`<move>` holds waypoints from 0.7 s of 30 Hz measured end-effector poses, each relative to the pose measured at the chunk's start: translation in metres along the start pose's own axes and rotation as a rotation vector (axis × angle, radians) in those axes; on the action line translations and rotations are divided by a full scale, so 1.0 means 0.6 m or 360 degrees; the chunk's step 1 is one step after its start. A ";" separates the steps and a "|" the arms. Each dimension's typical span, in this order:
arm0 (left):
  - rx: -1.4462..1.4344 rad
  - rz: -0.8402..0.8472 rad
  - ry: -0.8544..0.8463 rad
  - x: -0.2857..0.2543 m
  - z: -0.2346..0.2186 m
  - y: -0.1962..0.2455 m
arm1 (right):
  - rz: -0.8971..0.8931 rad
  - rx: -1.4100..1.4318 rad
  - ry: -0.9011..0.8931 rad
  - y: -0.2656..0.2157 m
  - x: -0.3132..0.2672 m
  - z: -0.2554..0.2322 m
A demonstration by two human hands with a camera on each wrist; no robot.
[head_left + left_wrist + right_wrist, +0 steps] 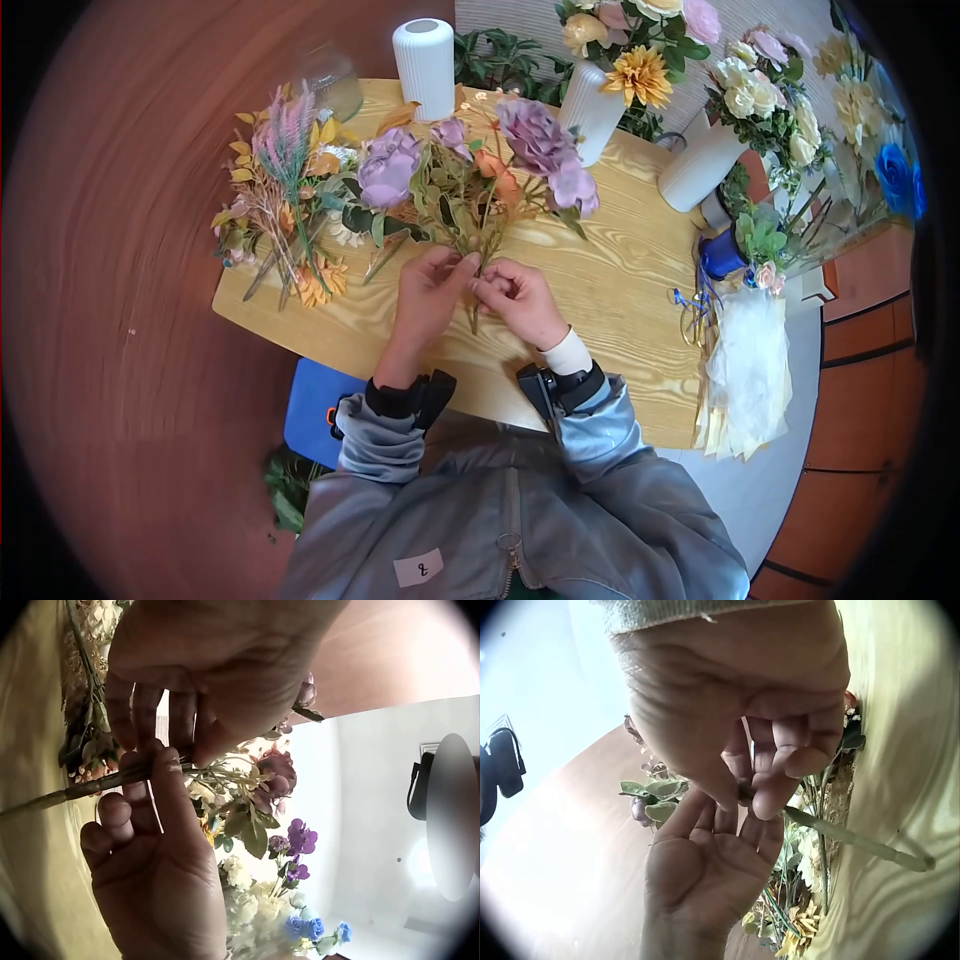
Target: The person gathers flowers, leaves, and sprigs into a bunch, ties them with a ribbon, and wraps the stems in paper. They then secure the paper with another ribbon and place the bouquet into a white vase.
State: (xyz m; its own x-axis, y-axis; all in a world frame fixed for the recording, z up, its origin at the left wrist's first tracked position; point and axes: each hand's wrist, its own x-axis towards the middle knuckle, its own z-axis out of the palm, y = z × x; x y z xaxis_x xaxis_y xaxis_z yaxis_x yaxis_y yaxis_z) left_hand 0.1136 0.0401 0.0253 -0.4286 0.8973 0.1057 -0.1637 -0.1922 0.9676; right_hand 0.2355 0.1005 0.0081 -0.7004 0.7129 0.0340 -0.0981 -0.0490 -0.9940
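A bunch of artificial purple flowers (540,135) with green leaves and small orange blooms is held over the table in front of me. My left hand (428,292) pinches its gathered stems just below the leaves. Right beside it, the thumb and fingers of my right hand (524,300) pinch the same stems, the two hands' fingertips almost meeting. The bare lower end of the stem (870,844) sticks out below the fingers toward the tabletop in the right wrist view. Part of the stem is hidden behind the fingers in the left wrist view.
On the wooden table (620,330), loose artificial flowers (285,190) lie at the left. White vases (425,70) stand along the back, two with bouquets. Scissors (692,322) with blue handles and a stack of pale wrapping sheets (748,370) lie at the right edge.
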 end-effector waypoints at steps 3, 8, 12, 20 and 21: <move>0.0027 0.0058 -0.0058 0.001 0.005 -0.002 | -0.0040 -0.0054 0.0007 0.007 -0.003 -0.008; 0.0102 0.0023 -0.0096 0.003 0.008 -0.004 | -0.0092 -0.0045 0.0052 0.007 -0.008 -0.011; 0.0060 -0.0018 -0.0141 0.001 0.012 -0.001 | -0.0084 -0.0040 0.0080 0.005 -0.011 -0.011; 0.0076 -0.0047 -0.0178 0.002 0.019 -0.004 | -0.0037 0.0013 0.0055 0.008 -0.016 -0.018; 0.0121 -0.0085 -0.0159 0.003 0.019 -0.007 | -0.0022 0.0017 0.0091 0.004 -0.017 -0.018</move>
State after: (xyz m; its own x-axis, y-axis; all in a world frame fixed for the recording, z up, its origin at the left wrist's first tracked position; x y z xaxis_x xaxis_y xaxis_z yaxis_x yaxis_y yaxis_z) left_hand 0.1235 0.0472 0.0241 -0.3300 0.9412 0.0721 -0.1148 -0.1158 0.9866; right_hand 0.2501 0.1004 0.0044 -0.6576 0.7522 0.0417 -0.1154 -0.0459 -0.9923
